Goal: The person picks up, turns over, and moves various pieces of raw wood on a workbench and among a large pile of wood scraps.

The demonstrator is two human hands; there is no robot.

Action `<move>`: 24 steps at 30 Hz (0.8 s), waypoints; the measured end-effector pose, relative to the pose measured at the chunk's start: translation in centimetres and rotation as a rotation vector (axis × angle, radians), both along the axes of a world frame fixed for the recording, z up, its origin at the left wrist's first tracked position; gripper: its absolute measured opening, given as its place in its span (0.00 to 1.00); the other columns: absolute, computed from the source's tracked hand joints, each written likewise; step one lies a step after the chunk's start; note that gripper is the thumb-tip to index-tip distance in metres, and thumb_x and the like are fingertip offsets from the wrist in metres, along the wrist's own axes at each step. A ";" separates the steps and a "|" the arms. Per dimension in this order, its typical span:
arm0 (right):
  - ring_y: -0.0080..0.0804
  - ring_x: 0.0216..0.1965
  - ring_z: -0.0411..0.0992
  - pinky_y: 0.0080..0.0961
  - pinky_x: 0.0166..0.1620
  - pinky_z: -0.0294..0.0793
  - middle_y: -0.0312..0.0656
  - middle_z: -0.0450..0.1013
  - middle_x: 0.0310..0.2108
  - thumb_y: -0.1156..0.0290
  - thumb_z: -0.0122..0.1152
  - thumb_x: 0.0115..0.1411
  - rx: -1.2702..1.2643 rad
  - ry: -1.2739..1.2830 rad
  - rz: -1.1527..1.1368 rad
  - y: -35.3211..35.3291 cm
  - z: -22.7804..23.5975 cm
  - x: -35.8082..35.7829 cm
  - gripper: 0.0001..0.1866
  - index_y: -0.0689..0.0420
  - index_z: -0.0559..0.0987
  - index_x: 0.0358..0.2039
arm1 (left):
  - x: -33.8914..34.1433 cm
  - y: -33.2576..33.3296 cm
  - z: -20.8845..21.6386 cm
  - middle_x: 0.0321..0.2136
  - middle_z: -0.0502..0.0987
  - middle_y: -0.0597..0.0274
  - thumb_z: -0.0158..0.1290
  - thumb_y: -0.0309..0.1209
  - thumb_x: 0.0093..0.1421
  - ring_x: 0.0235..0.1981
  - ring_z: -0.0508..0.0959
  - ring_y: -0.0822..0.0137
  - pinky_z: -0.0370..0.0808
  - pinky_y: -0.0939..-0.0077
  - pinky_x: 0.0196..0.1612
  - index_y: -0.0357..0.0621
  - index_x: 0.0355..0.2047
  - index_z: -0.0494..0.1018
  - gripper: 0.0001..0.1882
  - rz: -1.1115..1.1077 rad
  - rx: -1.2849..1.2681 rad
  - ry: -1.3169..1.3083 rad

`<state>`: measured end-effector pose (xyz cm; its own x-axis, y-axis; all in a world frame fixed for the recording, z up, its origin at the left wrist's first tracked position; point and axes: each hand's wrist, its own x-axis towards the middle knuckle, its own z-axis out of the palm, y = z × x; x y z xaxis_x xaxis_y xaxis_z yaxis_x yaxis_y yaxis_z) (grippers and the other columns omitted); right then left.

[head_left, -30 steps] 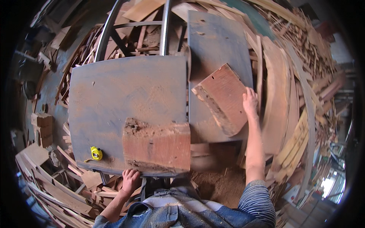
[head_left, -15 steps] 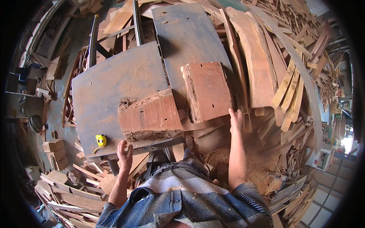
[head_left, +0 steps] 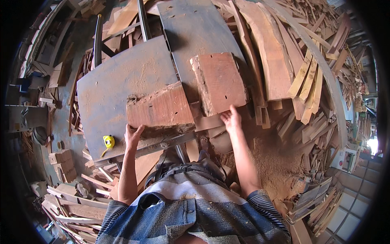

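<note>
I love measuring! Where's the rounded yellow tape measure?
In the head view, the tape measure lies on the flat grey tabletop, near its lower-left corner, left of the left hand.

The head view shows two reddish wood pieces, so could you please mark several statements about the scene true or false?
1. The yellow tape measure lies left of the left wood piece. True.
2. The left hand is on the tape measure. False: the left hand is at the left wood piece's near left corner.
3. The right hand is by the right wood piece's near edge. True.
4. The wood pieces are stacked. False: they lie side by side.
</note>
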<state>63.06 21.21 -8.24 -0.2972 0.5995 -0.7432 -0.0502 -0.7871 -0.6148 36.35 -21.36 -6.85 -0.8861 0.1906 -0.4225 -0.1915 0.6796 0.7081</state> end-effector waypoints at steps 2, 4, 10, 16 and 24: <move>0.31 0.43 0.74 0.30 0.42 0.78 0.41 0.73 0.44 0.54 0.68 0.64 0.047 -0.004 0.215 -4.6 0.6 -0.5 0.22 0.55 0.75 0.50 | 0.2 -0.1 -0.4 0.36 0.82 0.52 0.71 0.48 0.52 0.35 0.81 0.62 0.78 0.66 0.39 0.34 0.47 0.71 0.34 0.041 0.096 -0.024; 0.31 0.46 0.74 0.32 0.44 0.79 0.40 0.74 0.45 0.56 0.69 0.64 0.170 -0.017 0.473 -7.6 1.1 -1.6 0.21 0.57 0.74 0.46 | 0.2 0.5 0.0 0.37 0.81 0.57 0.72 0.45 0.53 0.37 0.79 0.66 0.77 0.70 0.42 0.34 0.48 0.72 0.32 0.075 0.158 -0.049; 0.21 0.36 0.66 0.29 0.45 0.75 0.31 0.68 0.33 0.52 0.64 0.67 0.180 -0.116 0.605 -11.8 2.0 -3.7 0.19 0.54 0.73 0.33 | 0.2 0.8 0.9 0.42 0.81 0.56 0.70 0.42 0.55 0.41 0.79 0.66 0.76 0.72 0.47 0.33 0.53 0.72 0.33 0.124 0.254 -0.125; 0.28 0.49 0.69 0.30 0.55 0.67 0.40 0.75 0.46 0.55 0.59 0.70 0.488 -0.151 0.679 -12.9 -0.2 -5.3 0.24 0.67 0.75 0.49 | 0.4 1.7 1.1 0.37 0.83 0.56 0.70 0.45 0.54 0.37 0.79 0.68 0.77 0.70 0.42 0.35 0.47 0.75 0.30 0.146 0.148 -0.029; 0.58 0.44 0.77 0.46 0.46 0.73 0.61 0.78 0.39 0.56 0.61 0.65 0.898 -0.460 1.001 -13.3 4.2 -7.8 0.21 0.66 0.76 0.43 | 0.4 1.9 2.0 0.34 0.83 0.52 0.69 0.45 0.52 0.35 0.82 0.63 0.78 0.68 0.41 0.33 0.45 0.76 0.30 0.192 0.089 -0.033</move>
